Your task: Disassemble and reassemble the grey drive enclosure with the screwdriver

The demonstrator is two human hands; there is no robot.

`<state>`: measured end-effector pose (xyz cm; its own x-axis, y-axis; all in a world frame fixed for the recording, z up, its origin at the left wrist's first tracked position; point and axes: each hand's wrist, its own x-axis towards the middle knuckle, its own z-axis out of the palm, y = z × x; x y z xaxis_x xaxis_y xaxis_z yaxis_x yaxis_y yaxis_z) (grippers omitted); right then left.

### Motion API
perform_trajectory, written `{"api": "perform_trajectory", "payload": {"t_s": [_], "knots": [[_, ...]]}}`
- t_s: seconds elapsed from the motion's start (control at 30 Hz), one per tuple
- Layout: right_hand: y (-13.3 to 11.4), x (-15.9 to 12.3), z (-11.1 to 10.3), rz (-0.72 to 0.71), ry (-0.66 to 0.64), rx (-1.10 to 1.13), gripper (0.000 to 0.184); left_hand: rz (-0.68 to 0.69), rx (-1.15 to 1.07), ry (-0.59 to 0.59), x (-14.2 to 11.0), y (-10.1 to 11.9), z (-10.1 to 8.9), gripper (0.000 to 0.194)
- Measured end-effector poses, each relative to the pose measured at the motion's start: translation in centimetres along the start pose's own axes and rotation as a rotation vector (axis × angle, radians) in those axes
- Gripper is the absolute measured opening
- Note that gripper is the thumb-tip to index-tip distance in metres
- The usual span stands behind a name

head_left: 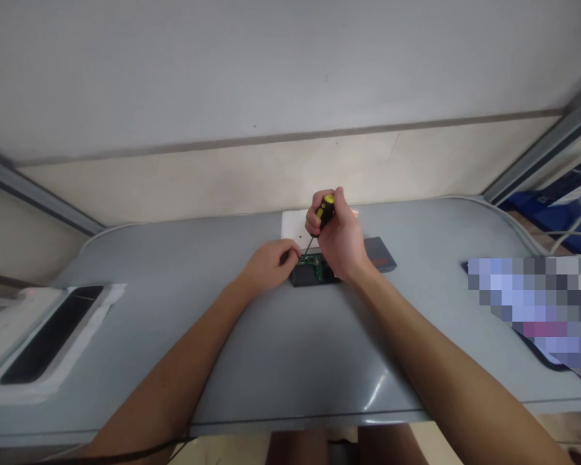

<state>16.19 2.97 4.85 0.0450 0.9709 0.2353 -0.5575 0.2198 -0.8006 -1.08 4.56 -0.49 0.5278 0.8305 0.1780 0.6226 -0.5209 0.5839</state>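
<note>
A: Far left of frame?
B: Flat black slab (53, 336), maybe a phone, on a white sheet (101, 320). Not touched.

A: Left hand?
B: Left hand (271, 266) is just left of center, fingers curled and bunched at the board's upper left corner. Can't tell if they pinch something small.

A: The workpiece?
B: Mid-frame on the table (281, 349): green circuit board (318, 266) in a dark casing (304, 278), top side bare. White paper (293, 223) just behind it.

A: Right hand?
B: Right hand (341, 236) has its fingers wrapped round a black-and-yellow screwdriver (325, 210). Shaft slants down-left, tip at the board near the left fingers.

A: Progress?
B: Casing open, board exposed, driver on location. I'd call it mid-job: that spot looks unfinished and nothing covers the board. Can't tell if a screw is going in or out, or the count left; too small.

A: Right side?
B: Dark gray flat piece (382, 247) just beyond the right wrist, orange patch on it. Pixelated flat item (537, 310) at far right, well apart.
</note>
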Motion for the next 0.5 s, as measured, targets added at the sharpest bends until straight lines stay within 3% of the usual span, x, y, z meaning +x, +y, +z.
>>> {"api": "perform_trajectory", "payload": {"t_s": [0.5], "knots": [[0.34,0.16,-0.29,-0.020,-0.020,0.026,0.061,0.013,0.001,-0.001,0.09,-0.36,0.08,0.021]]}}
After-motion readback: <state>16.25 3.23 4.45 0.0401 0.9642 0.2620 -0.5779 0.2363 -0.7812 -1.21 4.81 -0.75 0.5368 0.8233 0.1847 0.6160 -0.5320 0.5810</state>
